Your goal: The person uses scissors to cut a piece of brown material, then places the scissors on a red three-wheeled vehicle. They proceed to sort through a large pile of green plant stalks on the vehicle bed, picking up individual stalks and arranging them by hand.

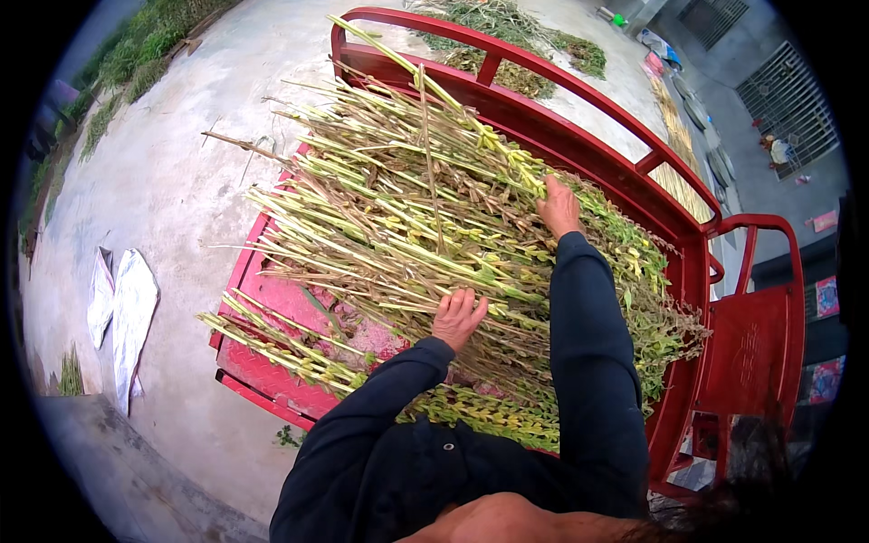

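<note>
A thick pile of cut plant stalks (389,217), green-yellow and brown with small pods, lies across the red cart bed (272,357). At the pile's far right side my right hand (559,206) closes round a podded stalk (511,158), its fingertips partly hidden. That long stalk slants up left beyond the cart's far rail. My left hand (459,319) rests on the near part of the pile, fingers apart and touching the stalks. A few looser podded stalks (299,357) lie near the bed's left edge. Leafy tops fill the right end.
A red metal rail (543,77) runs along the cart's far side, and a red seat back (747,353) stands at right. White sacks (131,317) lie on the concrete at left. More cut plants (507,45) are spread behind the cart. A low concrete ledge (127,471) is at lower left.
</note>
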Available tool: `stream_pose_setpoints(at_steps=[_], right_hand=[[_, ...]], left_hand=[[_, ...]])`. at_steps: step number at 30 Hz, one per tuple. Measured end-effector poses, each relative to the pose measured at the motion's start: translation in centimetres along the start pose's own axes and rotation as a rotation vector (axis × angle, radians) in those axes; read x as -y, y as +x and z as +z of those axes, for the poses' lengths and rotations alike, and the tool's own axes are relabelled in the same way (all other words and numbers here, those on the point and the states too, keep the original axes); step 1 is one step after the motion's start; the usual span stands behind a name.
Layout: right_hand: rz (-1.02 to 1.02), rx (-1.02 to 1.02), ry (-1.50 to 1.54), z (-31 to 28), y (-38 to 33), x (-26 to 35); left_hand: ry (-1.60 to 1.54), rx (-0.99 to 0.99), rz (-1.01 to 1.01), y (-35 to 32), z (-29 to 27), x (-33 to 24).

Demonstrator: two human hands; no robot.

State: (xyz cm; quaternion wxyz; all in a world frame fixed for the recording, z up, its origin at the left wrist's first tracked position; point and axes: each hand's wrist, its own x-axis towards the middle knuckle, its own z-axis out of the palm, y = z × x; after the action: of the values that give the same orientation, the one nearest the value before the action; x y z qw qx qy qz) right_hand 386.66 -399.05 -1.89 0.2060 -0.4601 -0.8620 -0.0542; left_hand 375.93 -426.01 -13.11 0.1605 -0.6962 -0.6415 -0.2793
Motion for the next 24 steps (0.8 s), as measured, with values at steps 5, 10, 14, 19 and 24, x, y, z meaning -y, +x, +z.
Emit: stream_pose_setpoints(at_steps=[5,10,14,19,24], right_hand=[[0.199,-0.234,0.246,0.6,0.8,-2.8],[0.194,-0.235,0.321,-4.1,2.1,-0.4],[0.081,-0.503,0.522,-14.0,5.3,-1.5],[0.093,-0.728,0.937,-29.3,7.1,0.4],[0.068,-0.959,0.810,-45.3,4.9,3.0]], left_hand=[[-0.038,0.055,0.000,0.6,0.6,0.2],[-0.054,0.112,-0.022,2.0,1.6,0.9],[-0.050,0.099,-0.047,2.6,2.5,0.5],[0.012,0.087,-0.086,1.6,3.2,1.0],[-0.011,0.119,-0.061,2.9,2.5,-1.0]])
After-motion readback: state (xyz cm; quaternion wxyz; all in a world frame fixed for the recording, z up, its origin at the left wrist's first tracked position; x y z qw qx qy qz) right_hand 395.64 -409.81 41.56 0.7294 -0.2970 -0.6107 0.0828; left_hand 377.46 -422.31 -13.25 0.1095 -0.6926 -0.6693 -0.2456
